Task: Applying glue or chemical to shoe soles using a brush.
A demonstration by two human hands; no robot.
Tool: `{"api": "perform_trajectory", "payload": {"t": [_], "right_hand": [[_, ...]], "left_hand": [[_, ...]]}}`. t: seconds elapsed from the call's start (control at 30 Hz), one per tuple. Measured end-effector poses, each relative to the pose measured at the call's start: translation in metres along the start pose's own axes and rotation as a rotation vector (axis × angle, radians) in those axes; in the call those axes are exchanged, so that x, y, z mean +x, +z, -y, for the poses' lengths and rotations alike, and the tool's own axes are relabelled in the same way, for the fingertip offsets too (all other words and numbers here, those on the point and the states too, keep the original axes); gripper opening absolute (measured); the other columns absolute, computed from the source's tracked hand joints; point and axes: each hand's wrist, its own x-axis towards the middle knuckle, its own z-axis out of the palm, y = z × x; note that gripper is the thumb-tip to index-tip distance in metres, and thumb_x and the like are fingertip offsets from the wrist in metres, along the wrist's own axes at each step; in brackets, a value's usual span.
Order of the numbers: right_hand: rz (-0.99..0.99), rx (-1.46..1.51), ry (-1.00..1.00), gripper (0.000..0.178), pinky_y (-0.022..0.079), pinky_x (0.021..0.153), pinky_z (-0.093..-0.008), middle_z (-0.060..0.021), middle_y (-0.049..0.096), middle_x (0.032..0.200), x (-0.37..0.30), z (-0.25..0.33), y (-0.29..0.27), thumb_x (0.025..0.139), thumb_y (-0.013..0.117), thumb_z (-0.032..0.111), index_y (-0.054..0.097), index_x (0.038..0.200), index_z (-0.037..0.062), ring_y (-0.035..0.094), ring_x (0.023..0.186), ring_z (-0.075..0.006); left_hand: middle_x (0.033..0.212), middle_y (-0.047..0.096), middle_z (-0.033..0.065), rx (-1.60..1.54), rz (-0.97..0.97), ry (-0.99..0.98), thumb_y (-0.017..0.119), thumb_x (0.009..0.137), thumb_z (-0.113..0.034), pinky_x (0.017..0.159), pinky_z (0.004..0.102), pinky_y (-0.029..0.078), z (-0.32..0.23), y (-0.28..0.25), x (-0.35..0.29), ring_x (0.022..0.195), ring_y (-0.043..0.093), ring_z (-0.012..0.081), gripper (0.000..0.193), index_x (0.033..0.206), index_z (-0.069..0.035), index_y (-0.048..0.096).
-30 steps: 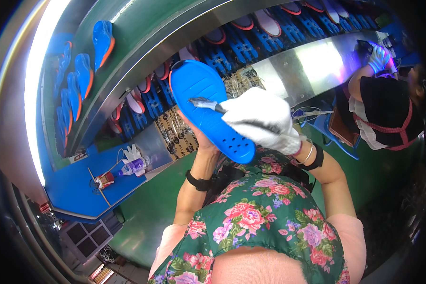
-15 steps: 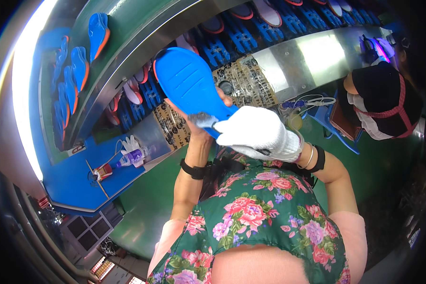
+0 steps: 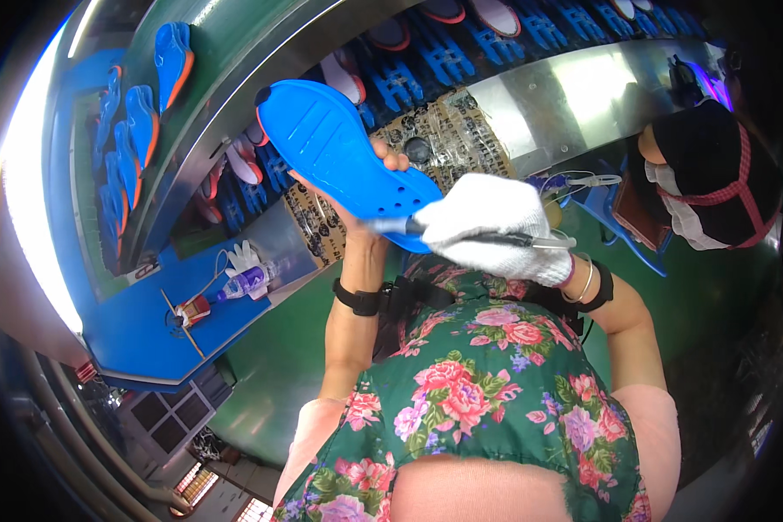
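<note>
A blue shoe sole (image 3: 326,143) with an orange-edged, dark-tipped far end is tilted above the bench edge. My bare left hand (image 3: 390,157) grips it from beneath, its fingertips curled over the right edge; the rest of that hand is mostly hidden. In a white knit glove, my right hand (image 3: 494,222) is closed around a brush (image 3: 416,225) with a dark handle. The blurred bristles lie across the sole's near end, close to a group of small holes. Whether they press on it I cannot tell.
Blue racks (image 3: 448,61) with shoe parts line the far side, behind a metal ledge (image 3: 574,96) partly covered in printed tape. More blue soles (image 3: 174,65) stand at left. A blue table (image 3: 130,322) bears a bottle (image 3: 245,280) and red cup (image 3: 193,310). Another person (image 3: 705,174) is at right.
The sole has shifted slightly left and its near end, with the holes, shows more. My right hand has turned, and the brush handle now shows along the glove.
</note>
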Motion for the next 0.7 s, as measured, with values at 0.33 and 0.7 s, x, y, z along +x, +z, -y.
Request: {"api": "perform_trajectory", "payload": {"t": [0.33,0.7], "right_hand": [[0.023,0.222,0.116,0.013,0.058,0.076,-0.0344,-0.0108,0.077,0.095,-0.005,-0.009,-0.003,0.077,0.081,0.004,0.079,0.09,0.0081,0.074,0.086,-0.0241],[0.234,0.265,0.123,0.02,0.057,0.074,-0.0368,-0.0108,0.077,0.099,-0.003,-0.009,-0.011,0.076,0.08,0.005,0.08,0.095,0.0106,0.072,0.086,-0.0267]], "left_hand": [[0.093,0.063,0.0153,0.036,-0.084,-0.146,0.035,0.074,-0.099,0.074,0.0439,0.053,-0.015,0.01,0.016,0.08,0.062,0.0288,0.109,0.125,-0.004,0.054],[0.112,0.067,0.0234,0.022,0.022,-0.47,0.029,0.076,-0.097,0.071,0.0496,0.063,-0.025,-0.002,0.03,0.086,0.072,0.0389,0.12,0.145,-0.001,0.046]]}}
